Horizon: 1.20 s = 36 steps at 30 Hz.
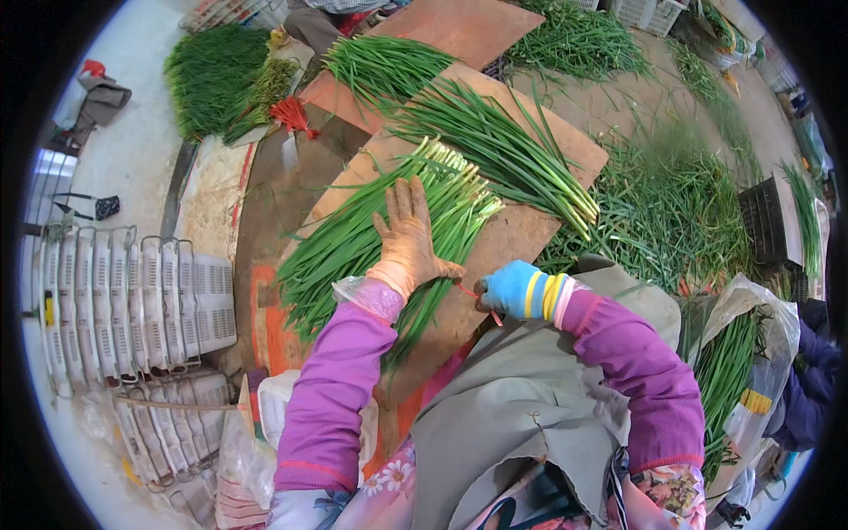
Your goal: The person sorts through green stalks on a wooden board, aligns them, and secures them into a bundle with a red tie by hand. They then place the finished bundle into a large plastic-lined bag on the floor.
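Observation:
My left hand (405, 245), in a soiled tan glove, lies palm down with spread fingers on a bundle of garlic chives (331, 245). The chives' pale cut ends point up and to the right. In a blue knit glove with yellow bands, my right hand (515, 289) pinches a thin red tie (495, 317). The tie reaches towards my left thumb; whether it touches the thumb is unclear. Under the bundle is a wooden board (523, 235). A second, looser bunch of chives (490, 146) lies just beyond, its stem ends at the right.
Another chive bunch (391, 63) sits farther back, near a seated person's leg (311, 30). Red ties (291, 116) hang beside a large chive stack (212, 79). Loose trimmings (662, 205) cover the floor at right. White plastic crates (139, 298) are stacked at left.

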Tool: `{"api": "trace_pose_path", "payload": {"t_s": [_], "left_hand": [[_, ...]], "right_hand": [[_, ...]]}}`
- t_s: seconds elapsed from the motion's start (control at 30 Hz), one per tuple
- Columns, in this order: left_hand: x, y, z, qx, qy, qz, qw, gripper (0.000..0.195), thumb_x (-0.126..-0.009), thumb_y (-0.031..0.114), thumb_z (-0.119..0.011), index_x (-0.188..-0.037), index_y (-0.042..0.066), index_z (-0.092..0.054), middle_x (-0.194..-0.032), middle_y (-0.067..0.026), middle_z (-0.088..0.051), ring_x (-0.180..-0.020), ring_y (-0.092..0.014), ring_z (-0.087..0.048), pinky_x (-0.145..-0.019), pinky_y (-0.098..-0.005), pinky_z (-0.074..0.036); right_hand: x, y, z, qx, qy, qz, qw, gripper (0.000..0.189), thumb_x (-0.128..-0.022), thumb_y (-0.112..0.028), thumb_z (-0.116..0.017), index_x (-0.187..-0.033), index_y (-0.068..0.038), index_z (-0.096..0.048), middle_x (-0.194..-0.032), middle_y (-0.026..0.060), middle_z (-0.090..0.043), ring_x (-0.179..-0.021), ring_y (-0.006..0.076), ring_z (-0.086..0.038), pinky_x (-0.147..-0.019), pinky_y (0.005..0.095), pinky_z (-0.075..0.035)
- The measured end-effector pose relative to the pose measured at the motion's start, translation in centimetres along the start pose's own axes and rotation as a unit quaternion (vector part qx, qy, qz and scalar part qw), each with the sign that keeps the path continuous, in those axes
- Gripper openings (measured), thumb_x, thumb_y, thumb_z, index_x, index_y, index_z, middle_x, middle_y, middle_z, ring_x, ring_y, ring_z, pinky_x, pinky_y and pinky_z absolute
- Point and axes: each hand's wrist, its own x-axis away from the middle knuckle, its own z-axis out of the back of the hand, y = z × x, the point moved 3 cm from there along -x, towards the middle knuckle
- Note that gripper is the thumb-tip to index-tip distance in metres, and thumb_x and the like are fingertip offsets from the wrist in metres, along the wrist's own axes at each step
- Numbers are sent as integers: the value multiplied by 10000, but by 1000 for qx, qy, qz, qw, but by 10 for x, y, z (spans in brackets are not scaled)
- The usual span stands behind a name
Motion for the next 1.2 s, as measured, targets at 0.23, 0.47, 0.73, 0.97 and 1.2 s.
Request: {"api": "trace_pose_path", "payload": {"t_s": [0.23,0.47,0.73,0.97,1.2], "left_hand": [[2,-2,3,-15,0,8,1000,1414,-456,469,-841,-1393,15,116,-1459,-238,-18,-1353,-403,-25,-1042,-581,-145],[-3,-9,-6,2,32,-15,999,1358,-488,413,-841,-1399,21,86,-1451,-240,-67,-1346,-405,-82,-1042,-571,-172],[-4,-6,-4,8,42,-30,999,1318,-519,375,-833,-1404,36,84,-1452,-230,-82,-1344,-400,-102,-1039,-571,-181],[-3,-10,-6,30,36,-35,998,1317,-524,363,-830,-1405,42,95,-1457,-231,-64,-1347,-402,-80,-1040,-571,-170],[-2,-11,0,23,-8,-24,999,1326,-538,394,-817,-1399,48,129,-1463,-228,-17,-1355,-395,-33,-1053,-564,-138]], "right_hand": [[4,41,26,-569,381,-178,706,169,-773,-75,-644,-892,36,-600,-737,57,-615,-550,143,-575,-520,273,-492],[13,19,12,-105,237,-98,961,327,-677,-220,-686,-981,-120,-618,-856,133,-600,-765,319,-605,-648,389,-491],[9,3,-16,-14,49,-15,999,184,-742,-165,-593,-926,-169,-612,-909,96,-580,-804,303,-597,-645,402,-486],[22,51,19,-153,181,-104,966,175,-724,-194,-637,-860,-84,-645,-857,113,-584,-795,307,-590,-679,380,-484],[-23,-4,56,-401,301,-105,859,179,-720,-97,-683,-838,-3,-586,-724,73,-567,-645,177,-558,-591,295,-464]]}}
